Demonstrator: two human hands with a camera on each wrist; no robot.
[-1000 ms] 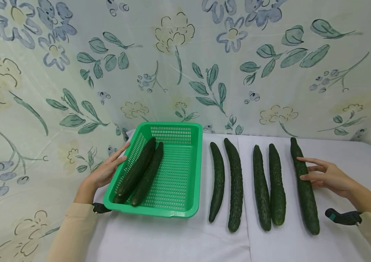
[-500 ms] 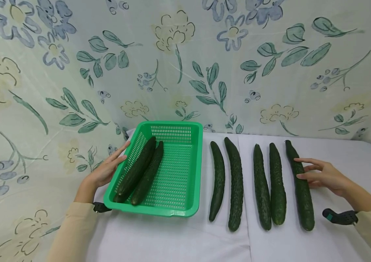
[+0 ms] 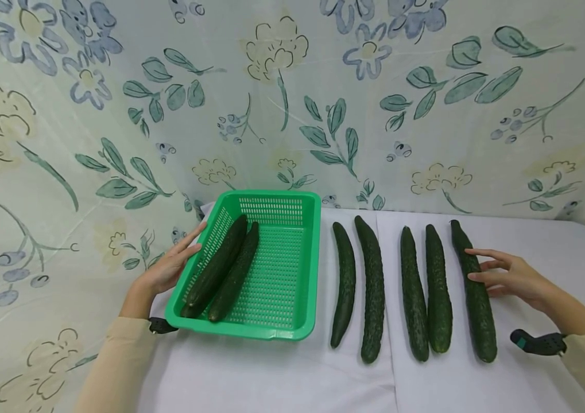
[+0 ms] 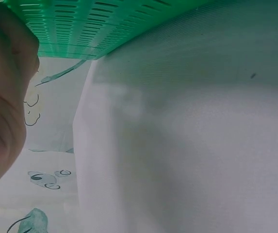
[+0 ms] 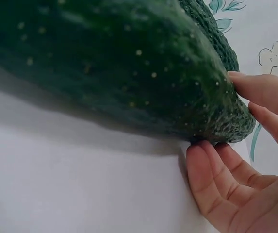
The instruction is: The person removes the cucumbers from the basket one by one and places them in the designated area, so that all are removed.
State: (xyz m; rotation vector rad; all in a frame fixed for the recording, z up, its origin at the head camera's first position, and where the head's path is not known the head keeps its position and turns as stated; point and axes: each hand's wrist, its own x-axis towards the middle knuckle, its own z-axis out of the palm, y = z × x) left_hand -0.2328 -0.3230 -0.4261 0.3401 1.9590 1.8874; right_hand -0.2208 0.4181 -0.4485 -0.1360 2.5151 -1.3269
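The right hand (image 3: 514,278) holds the rightmost cucumber (image 3: 478,310), a long dark green one, near its far end. In the right wrist view its fingertips (image 5: 199,155) lie along the lower side of the cucumber (image 5: 129,73), with another digit on top. At the left, the left hand (image 3: 168,269) rests with extended fingers against the outer wall of a green plastic basket (image 3: 310,269). Two cucumbers lie side by side along the basket's left part, a thicker one (image 3: 217,264) and a slimmer one (image 3: 235,272). The left wrist view shows that hand (image 4: 8,92) beside the slotted basket wall (image 4: 80,29).
Between basket and right hand, two cucumbers (image 3: 344,284) (image 3: 372,292) lie apart, then two more (image 3: 413,298) (image 3: 438,292) close together. All lie lengthwise on a white tablecloth (image 3: 271,378). Flower-patterned fabric (image 3: 292,115) hangs behind the table.
From one second to half a second ago, the right hand shifted the rightmost cucumber slightly left, nearer the others. Since then it has stayed in place. The left hand and basket have not moved.
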